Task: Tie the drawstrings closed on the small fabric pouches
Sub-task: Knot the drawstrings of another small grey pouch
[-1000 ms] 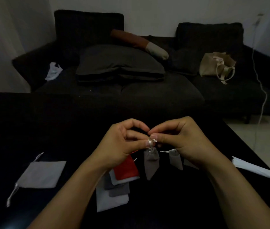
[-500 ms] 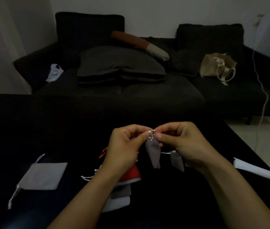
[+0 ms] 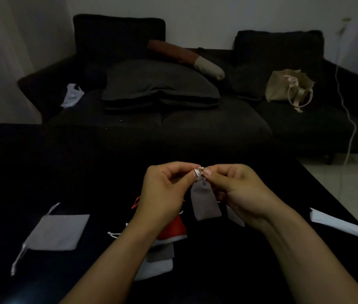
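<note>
Above the dark table (image 3: 42, 172), both hands' grips, left hand (image 3: 164, 191) and right hand (image 3: 237, 189), pinch the unlabelled grey pouch's (image 3: 205, 201) drawstring (image 3: 198, 172).

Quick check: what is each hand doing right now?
Left hand: pinching the white drawstring of the grey pouch.
Right hand: pinching the same drawstring from the other side.

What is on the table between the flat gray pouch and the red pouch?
In the head view, only a loose white drawstring end lies between the flat gray pouch and red pouch.
</note>
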